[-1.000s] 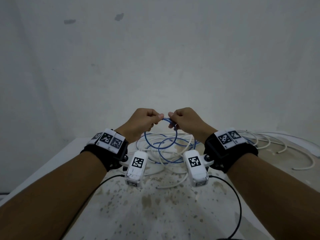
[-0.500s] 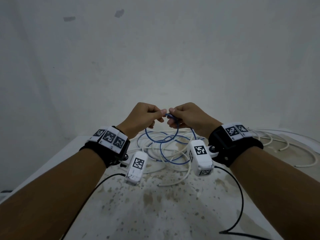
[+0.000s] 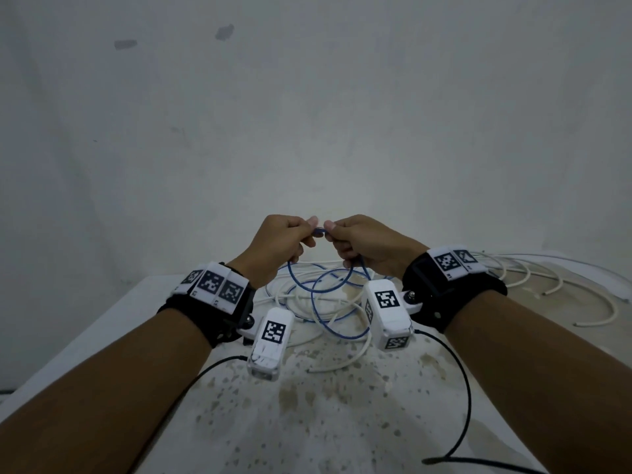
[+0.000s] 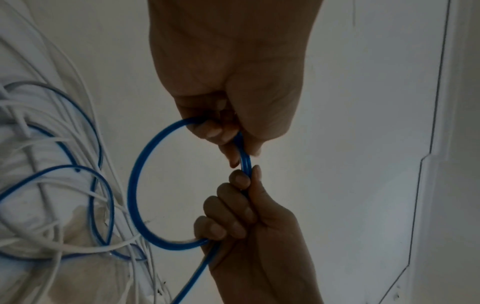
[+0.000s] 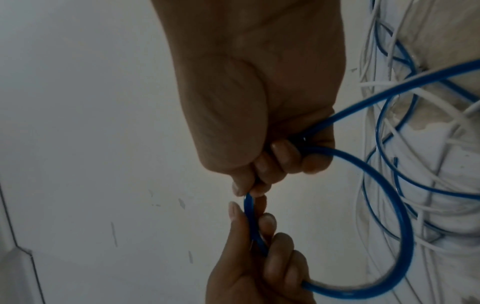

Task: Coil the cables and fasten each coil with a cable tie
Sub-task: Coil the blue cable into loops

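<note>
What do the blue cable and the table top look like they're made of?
Blue cable: probably a smooth, slightly glossy plastic jacket; it catches light and bends into a clean loop. Table top: looks like pale stone or terrazzo, matte, with brownish speckles; could be a stained coating.

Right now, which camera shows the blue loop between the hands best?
The left wrist view: the blue cable forms a full round loop running from the left hand to the right hand. The right wrist view shows the loop too, cut lower. The head view shows it small, half hidden by hands.

blue cable inside fists hidden, cable tie indiscernible
</note>
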`<state>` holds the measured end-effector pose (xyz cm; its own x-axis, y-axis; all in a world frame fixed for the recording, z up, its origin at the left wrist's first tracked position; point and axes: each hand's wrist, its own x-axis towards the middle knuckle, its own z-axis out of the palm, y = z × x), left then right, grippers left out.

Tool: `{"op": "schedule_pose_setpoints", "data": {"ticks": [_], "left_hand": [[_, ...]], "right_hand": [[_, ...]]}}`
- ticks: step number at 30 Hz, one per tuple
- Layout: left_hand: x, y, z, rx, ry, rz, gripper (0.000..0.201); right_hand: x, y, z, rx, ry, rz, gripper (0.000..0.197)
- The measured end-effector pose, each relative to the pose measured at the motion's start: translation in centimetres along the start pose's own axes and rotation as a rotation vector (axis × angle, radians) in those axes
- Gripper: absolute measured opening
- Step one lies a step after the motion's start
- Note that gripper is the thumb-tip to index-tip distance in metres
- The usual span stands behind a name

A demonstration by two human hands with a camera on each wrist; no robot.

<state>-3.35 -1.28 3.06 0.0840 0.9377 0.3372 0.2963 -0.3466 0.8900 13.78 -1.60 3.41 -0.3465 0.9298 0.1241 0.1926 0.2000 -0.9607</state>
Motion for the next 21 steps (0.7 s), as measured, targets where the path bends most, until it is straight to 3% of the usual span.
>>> {"op": "schedule_pose_setpoints", "data": {"ticks": [2,4,5,6,8,10,11,13,16,19,21], "left_hand": [[0.4,-0.3,-0.2,-0.014,0.105,-0.078,0.04],[0.0,-1.0,-0.6,0.179,0.238,-0.131,0.043],[-0.7,-1.2,-0.4,0.256,0.236,-0.185,0.043],[-1.8,-1.0,0.2,0.276,0.149,-0.27,0.046],[-3.8,-0.7,2.3,0.132,-0.188,-0.494,0.056],[-4.3,-0.8,4.5,-0.204,-0.448,-0.661,0.07],[-3.8,-0.9,5.5,-0.404,-0.46,-0.695,0.076],[-2.8,-0.1,6.7,-0.711,-0.251,-0.716,0.07],[-1.5,1.4,6.1,-0.801,0.143,-0.571,0.031],[-0.5,1.3,6.0,-0.787,0.297,-0.497,0.022],[-0.9,1.3,6.8,-0.632,0.266,-0.424,0.013]], "right_hand": [[0.2,-0.1,-0.4,0.102,0.063,0.016,0.032],[0.4,-0.2,-1.2,0.254,0.171,0.008,0.033],[0.5,-0.4,-1.5,0.328,0.23,-0.007,0.033],[0.5,-0.6,-1.7,0.393,0.287,-0.026,0.033],[0.7,-1.2,-1.4,0.496,0.376,-0.056,0.034],[0.9,-1.8,-0.6,0.551,0.425,-0.074,0.034],[0.9,-1.9,-0.3,0.561,0.442,-0.085,0.034],[0.8,-1.9,-0.1,0.573,0.468,-0.106,0.033],[0.1,-1.1,-1.3,0.558,0.526,-0.113,0.035],[-0.8,-0.2,-3.2,0.547,0.618,-0.103,0.036],[-1.2,-0.1,-4.1,0.591,0.658,-0.096,0.036]]}}
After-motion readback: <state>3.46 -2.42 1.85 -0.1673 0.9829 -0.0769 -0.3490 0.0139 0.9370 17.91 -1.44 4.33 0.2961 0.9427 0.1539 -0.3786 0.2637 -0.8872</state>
